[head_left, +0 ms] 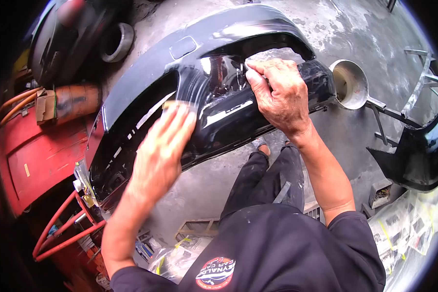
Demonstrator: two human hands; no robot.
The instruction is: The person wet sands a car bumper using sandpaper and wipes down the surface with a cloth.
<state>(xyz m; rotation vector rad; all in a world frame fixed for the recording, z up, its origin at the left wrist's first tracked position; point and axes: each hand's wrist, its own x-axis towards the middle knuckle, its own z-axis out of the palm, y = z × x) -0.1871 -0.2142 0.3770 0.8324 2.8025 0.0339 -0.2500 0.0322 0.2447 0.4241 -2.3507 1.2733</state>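
Note:
A black car bumper point(214, 43) lies across in front of me, with wet, milky streaks on its upper skin and on the strut between its openings. My left hand point(163, 146) presses a thin, tan-edged sanding pad point(172, 104) against that strut, fingers together over it and slightly blurred. Most of the pad is hidden under the fingers. My right hand point(282, 95) grips the bumper's lower bar near the right opening, thumb and fingers closed at its edge. The fingertips' far side is hidden.
A metal pot point(349, 83) with a handle stands right of the bumper. Another black panel point(413, 151) rests on a metal stand at the right. A red panel point(34, 151), an orange cylinder point(78, 104) and a tire point(118, 43) are at the left. Plastic sheeting point(413, 224) lies at lower right.

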